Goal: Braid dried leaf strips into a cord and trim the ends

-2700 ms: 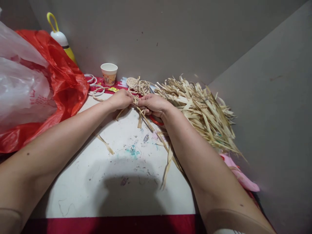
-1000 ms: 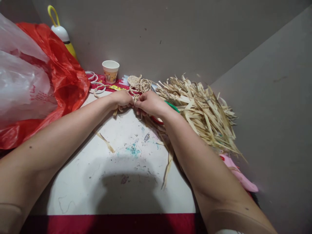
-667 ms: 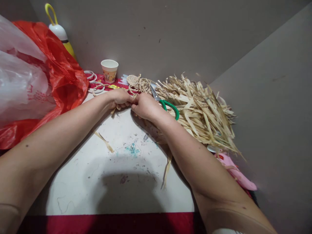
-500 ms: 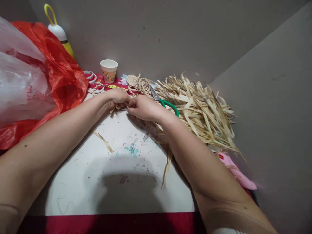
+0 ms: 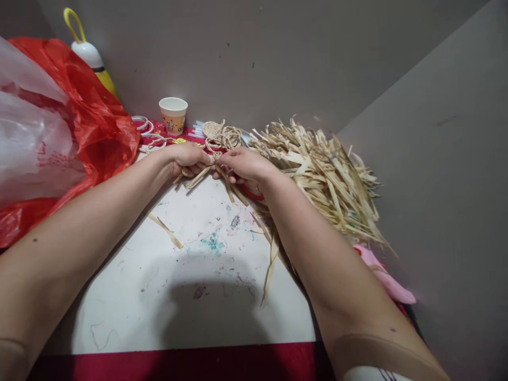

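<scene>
A braided straw cord (image 5: 215, 156) runs between my two hands near the back of the white board, its loose strands (image 5: 200, 177) hanging toward me. My left hand (image 5: 188, 159) pinches the braid from the left, fingers curled. From the right, my right hand (image 5: 246, 166) grips it between thumb and fingertips. Just behind them lies a coil of finished braid (image 5: 224, 136). To the right spreads a large heap of dry straw strips (image 5: 325, 182). A red scissor handle (image 5: 253, 193) shows partly under my right hand; the rest of the scissors is hidden.
A paper cup (image 5: 173, 116) stands at the back, beside white rings (image 5: 153, 142) and clear sticks (image 5: 197, 129). Red and white plastic bags (image 5: 99, 121) crowd the left, before a yellow bottle (image 5: 89, 55). One straw scrap (image 5: 165, 230) lies on the white board (image 5: 159, 307). Something pink (image 5: 384, 275) is at right.
My right hand swung left over to my left hand, uncovering the green scissor handle, then moved back right and covers it again. Loose strands now fan out below the braid.
</scene>
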{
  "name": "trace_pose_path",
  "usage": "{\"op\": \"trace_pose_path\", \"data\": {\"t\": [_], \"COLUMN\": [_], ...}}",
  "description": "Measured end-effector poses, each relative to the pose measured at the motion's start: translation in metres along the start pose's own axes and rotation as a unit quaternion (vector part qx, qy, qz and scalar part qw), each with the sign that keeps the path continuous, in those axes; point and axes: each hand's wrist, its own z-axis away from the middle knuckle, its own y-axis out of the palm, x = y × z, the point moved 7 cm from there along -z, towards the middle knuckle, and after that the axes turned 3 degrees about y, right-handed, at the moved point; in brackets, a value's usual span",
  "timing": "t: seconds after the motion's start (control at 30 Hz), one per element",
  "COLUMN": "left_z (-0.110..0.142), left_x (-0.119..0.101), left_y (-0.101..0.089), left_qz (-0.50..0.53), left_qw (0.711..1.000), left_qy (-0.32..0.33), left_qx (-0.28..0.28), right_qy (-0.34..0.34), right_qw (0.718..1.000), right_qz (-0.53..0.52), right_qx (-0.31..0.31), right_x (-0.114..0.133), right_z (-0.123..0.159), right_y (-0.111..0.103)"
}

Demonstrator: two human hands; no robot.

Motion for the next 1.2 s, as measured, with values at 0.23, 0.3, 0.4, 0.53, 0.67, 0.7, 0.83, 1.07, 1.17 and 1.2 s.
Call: {"op": "trace_pose_path", "data": {"t": [0.23,0.3,0.4,0.53,0.67,0.7,0.83,1.07,1.17,1.2], "left_z": [0.002,0.003,0.002,0.003,0.009,0.01,0.013,0.022,0.025,0.025], "left_x": [-0.003,-0.003,-0.003,-0.004,-0.01,-0.011,-0.017,-0.032,-0.037,-0.038], "left_y": [0.0,-0.001,-0.003,-0.002,-0.002,-0.003,-0.009,-0.009,0.001,0.005], "left_qz": [-0.066,-0.079,-0.088,-0.111,-0.172,-0.193,-0.259,-0.383,-0.404,-0.407], "left_qw": [0.998,0.997,0.996,0.993,0.981,0.976,0.958,0.913,0.905,0.903], "left_qy": [0.014,0.014,0.018,0.025,0.027,0.029,0.039,0.014,0.009,0.012], "left_qx": [-0.009,-0.016,-0.025,-0.036,-0.085,-0.097,-0.114,-0.139,-0.135,-0.134], "right_qy": [0.006,0.023,0.042,0.055,0.05,0.047,0.036,0.019,0.02,0.022], "right_qw": [0.995,0.995,0.994,0.993,0.993,0.993,0.996,1.0,0.999,0.999], "right_qz": [-0.062,-0.055,-0.052,-0.074,-0.085,-0.086,-0.067,-0.003,-0.031,-0.045], "right_qx": [0.073,0.08,0.081,0.072,0.071,0.07,0.049,-0.008,0.0,0.005], "right_x": [-0.006,-0.009,-0.01,-0.011,-0.01,-0.01,-0.012,-0.013,-0.012,-0.011], "right_z": [-0.003,-0.005,-0.005,-0.006,-0.005,-0.005,-0.008,-0.014,-0.012,-0.012], "right_y": [0.008,0.008,0.009,0.009,0.009,0.009,0.008,0.006,0.006,0.006]}}
